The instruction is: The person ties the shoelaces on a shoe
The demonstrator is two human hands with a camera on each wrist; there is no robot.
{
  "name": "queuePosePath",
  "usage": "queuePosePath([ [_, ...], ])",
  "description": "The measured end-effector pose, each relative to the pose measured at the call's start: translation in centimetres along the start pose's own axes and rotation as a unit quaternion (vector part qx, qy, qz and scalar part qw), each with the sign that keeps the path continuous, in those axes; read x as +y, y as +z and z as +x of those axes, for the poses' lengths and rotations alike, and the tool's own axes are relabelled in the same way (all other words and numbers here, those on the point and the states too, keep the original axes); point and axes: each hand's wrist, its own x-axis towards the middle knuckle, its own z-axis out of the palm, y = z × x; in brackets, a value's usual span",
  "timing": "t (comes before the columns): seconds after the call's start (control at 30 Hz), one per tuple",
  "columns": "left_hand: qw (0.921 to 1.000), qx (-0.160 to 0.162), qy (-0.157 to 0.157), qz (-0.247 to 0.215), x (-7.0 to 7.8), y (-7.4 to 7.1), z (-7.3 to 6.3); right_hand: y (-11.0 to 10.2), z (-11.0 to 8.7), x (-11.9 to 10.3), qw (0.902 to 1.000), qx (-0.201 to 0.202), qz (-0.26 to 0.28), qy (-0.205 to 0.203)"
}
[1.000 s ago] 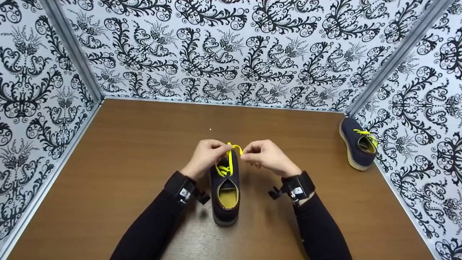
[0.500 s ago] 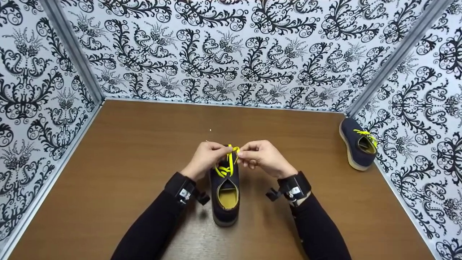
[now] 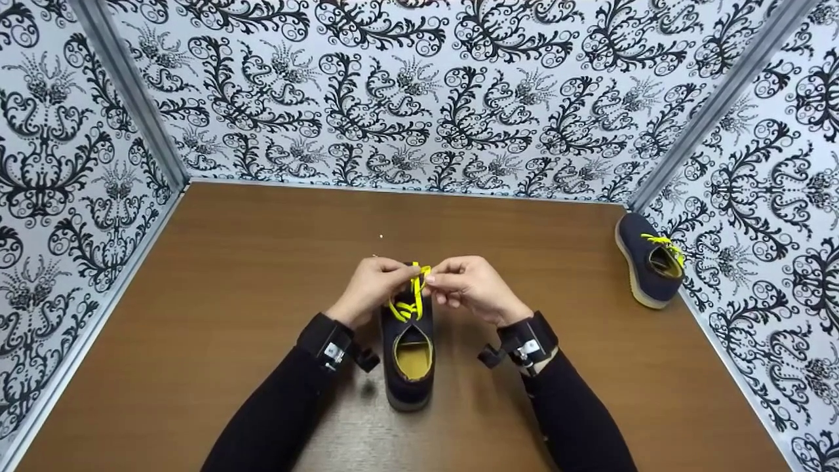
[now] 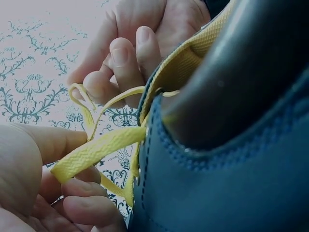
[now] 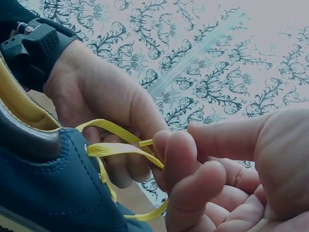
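Black scrollwork is curling all over the white walls [image 3: 406, 98], and below them a brown wood-grain table [image 3: 262, 295] is catching a soft sheen. Out in the middle, heel towards the person, a navy shoe [image 3: 413, 360] is sitting upright, its smooth stitched upper curving around a textured yellow lining; a matching second shoe [image 3: 639, 262] is resting over by the right wall. Here the left hand [image 3: 367, 288] is pinching the flat, woven yellow lace [image 4: 96, 152], and just beside it the right hand [image 3: 475, 288] is pinching lace too, a narrow tip poking from its fingers.
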Motion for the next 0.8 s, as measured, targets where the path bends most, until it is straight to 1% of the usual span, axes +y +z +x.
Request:
queuePosePath([
  [0.13, 1.0000, 0.001, -0.005, -0.002, -0.12, -0.02, 0.08, 0.15, 0.01, 0.19, 0.9996, 0.008, -0.024, 0.010],
  [0.27, 0.9999, 0.006, -0.008, -0.005, -0.11, -0.11, 0.09, 0.27, 0.13, 0.40, 0.9980, 0.011, -0.062, 0.002],
  [0.4, 1.0000, 0.004, -0.006, -0.007, -0.07, -0.18, 0.07, 0.33, 0.20, 0.58, 0.9944, 0.013, -0.104, -0.004],
  [0.5, 0.9999, 0.002, -0.008, -0.014, -0.09, -0.15, 0.06, 0.42, 0.20, 0.60, 0.9905, 0.013, -0.137, 0.001],
  [0.67, 0.9991, 0.001, -0.018, -0.039, -0.26, -0.02, 0.13, 0.34, 0.02, 0.41, 0.9800, 0.018, -0.198, 0.012],
  [0.73, 0.9989, 0.003, -0.017, -0.043, -0.31, 0.03, 0.15, 0.16, -0.09, 0.29, 0.9764, 0.018, -0.215, 0.016],
  [0.8, 0.9988, 0.003, -0.016, -0.047, -0.32, 0.04, 0.11, -0.07, -0.18, 0.12, 0.9751, 0.018, -0.220, 0.019],
])
